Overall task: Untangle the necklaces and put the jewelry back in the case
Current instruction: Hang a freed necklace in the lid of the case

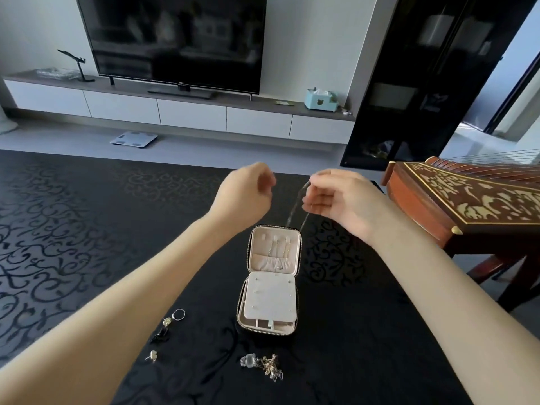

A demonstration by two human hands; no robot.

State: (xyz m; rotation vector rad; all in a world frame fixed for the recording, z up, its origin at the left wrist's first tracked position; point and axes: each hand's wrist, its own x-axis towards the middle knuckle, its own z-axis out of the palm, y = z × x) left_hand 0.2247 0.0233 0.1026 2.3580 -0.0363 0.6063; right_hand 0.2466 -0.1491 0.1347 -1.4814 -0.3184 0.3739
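A thin chain (294,206) hangs in 2 strands from the right hand (336,200), whose fingertips pinch its top above the far edge of the open jewelry case (270,290). The left hand (247,191) is raised just beside it with fingers curled, too blurred to tell whether it holds anything. The case lies on the black patterned tablecloth (87,229). In front of it sits a tangle of necklaces (273,368); to its left lie a ring (178,314) and a few small earrings (152,355). A wooden zither (467,200) stands at the right.
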